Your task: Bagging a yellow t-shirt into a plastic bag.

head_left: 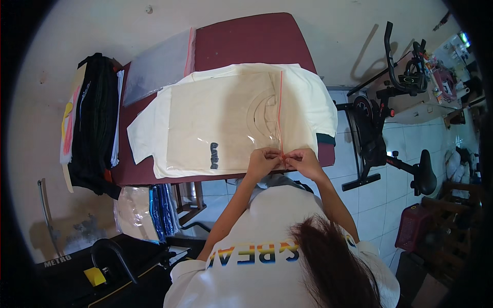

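A folded beige T-shirt lies inside a clear plastic zip bag (215,115), with its round collar towards the right and a dark printed mark near the front edge. The bag rests on spread white T-shirts (325,107). A red zip strip (280,111) runs down the bag's right side. At the strip's near end, my left hand (265,161) pinches the bag's edge between thumb and fingers. My right hand (302,161) pinches the same strip just beside it, the fingertips of both hands almost touching.
The maroon padded table (254,38) holds more clear zip bags (161,61) at the back left. Dark folded garments (96,123) are stacked at its left end. Bagged garments (138,211) lie below left. An exercise bike (373,127) stands to the right on the tiled floor.
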`<state>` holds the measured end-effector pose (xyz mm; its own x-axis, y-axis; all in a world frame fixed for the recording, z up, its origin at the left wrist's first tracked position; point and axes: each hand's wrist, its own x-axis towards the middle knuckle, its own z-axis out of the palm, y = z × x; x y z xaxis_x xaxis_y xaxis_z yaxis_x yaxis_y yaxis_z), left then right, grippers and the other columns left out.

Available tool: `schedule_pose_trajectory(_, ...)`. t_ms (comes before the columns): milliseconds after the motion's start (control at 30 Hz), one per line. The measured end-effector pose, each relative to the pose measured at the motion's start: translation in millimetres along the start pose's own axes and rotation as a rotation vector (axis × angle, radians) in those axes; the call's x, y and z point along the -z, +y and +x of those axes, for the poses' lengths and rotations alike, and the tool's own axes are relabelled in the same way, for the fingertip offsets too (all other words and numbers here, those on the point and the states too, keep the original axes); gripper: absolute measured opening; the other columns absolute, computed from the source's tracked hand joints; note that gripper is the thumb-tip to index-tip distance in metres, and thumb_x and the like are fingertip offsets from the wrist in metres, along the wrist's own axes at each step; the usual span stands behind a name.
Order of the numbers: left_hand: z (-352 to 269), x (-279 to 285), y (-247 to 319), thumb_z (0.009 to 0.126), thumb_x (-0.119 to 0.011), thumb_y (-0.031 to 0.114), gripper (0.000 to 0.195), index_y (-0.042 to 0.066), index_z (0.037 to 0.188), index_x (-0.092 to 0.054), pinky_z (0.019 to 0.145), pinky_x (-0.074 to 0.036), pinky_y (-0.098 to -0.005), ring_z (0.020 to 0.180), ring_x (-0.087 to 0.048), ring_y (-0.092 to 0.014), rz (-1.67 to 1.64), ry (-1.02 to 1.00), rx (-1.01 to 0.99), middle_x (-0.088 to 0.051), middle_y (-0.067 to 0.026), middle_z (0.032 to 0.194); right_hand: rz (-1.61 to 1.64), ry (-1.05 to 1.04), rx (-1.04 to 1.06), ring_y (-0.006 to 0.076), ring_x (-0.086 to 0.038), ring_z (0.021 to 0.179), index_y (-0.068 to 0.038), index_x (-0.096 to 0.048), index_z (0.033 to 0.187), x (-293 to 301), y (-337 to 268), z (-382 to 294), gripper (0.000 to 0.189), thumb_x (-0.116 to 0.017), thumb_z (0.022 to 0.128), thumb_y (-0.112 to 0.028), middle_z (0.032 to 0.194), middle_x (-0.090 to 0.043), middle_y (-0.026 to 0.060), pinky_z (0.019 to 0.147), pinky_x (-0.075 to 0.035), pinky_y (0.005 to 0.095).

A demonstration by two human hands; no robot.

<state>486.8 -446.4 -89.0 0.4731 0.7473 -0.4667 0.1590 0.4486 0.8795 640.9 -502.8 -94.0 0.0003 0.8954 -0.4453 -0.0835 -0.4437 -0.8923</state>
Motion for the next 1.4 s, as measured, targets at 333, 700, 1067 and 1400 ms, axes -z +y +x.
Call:
schedule_pose_trajectory(333,0,4,5,0.07,-0.059,-0.002,0.028,-0.007,0.097,-0.053,0.058,-0.05,-0.0223,0.066,-0.059,-0.013,0.178,-0.036,-0.084,-0.06,-0.0115,0.08,-0.03,-0.034,-0.041,0.0108,-0.058,0.064,0.007,-0.058,0.088,4,-8,-4,0.015,-0.054,0.076,-0.002,0.073,-0.06,0.0076,0.058,-0.049,0.0206)
schedule_pose_trajectory(700,-2,2,-8,0.069,-0.057,0.001,0.036,-0.003,0.104,-0.054,0.055,-0.047,-0.0217,0.064,-0.058,-0.01,0.333,0.066,-0.265,-0.061,-0.0084,0.079,-0.253,0.072,0.225,0.0093,-0.055,0.061,-0.001,-0.052,0.109,-5,4,-4,0.035,-0.044,0.076,0.008,0.075,-0.059,0.0067,0.058,-0.049,0.0219)
schedule_pose_trajectory(1067,0,3,-8,0.067,-0.055,0.001,0.028,-0.005,0.095,-0.056,0.056,-0.048,-0.0239,0.063,-0.06,-0.014,0.235,0.084,-0.29,-0.061,-0.0119,0.075,-0.439,0.191,0.237,0.0107,-0.056,0.063,0.003,-0.058,0.095,-12,-9,-1,0.023,-0.053,0.074,0.001,0.076,-0.061,0.0091,0.058,-0.047,0.0227)
schedule_pose_trajectory(1400,10,-8,16,0.064,-0.062,0.006,0.033,-0.004,0.095,-0.055,0.06,-0.047,-0.0276,0.073,-0.059,-0.021,0.362,0.214,-0.475,-0.059,-0.0166,0.083,-0.288,0.226,0.287,0.0141,-0.06,0.071,0.004,-0.058,0.095,-11,-14,14,0.025,-0.057,0.07,-0.002,0.08,-0.063,0.0116,0.066,-0.048,0.0239)
